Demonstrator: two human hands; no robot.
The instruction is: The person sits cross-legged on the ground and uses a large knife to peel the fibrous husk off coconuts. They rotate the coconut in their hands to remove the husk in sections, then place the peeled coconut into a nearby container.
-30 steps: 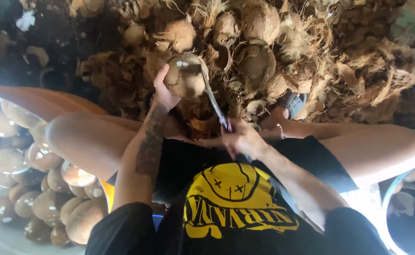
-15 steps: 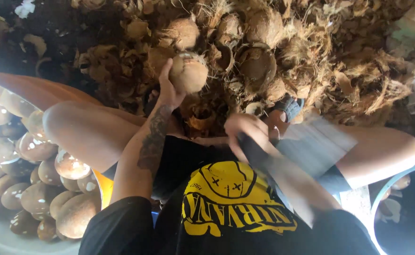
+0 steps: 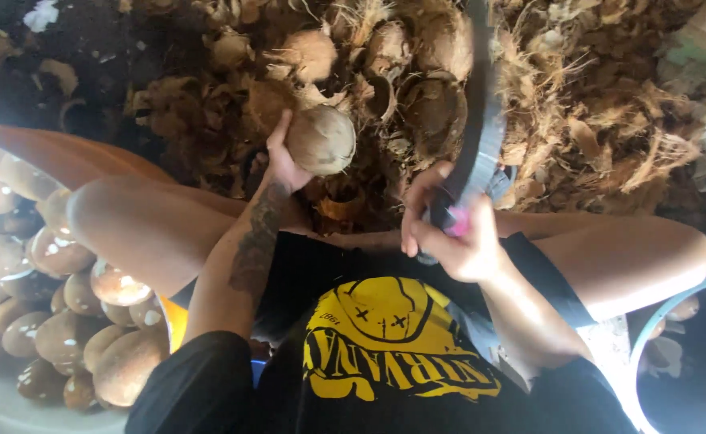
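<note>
- Above the knees, a husked coconut (image 3: 321, 140) is sitting in the left hand (image 3: 282, 165), whose fingers are curling up around its near side.
- Just right of it, the right hand (image 3: 448, 233) is clenching the handle of a long curved blade (image 3: 475, 128), which is pointing up and blurring.
- Behind both, a heap of husks (image 3: 594, 104) is covering the ground.
- At the left, peeled coconuts (image 3: 63, 321) are lying piled together.

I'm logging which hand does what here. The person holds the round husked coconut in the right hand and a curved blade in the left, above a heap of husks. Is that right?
The hands are swapped. In the head view the left hand holds the coconut, and the right hand grips the curved blade. Both are above the heap of husks, as you said.
</note>
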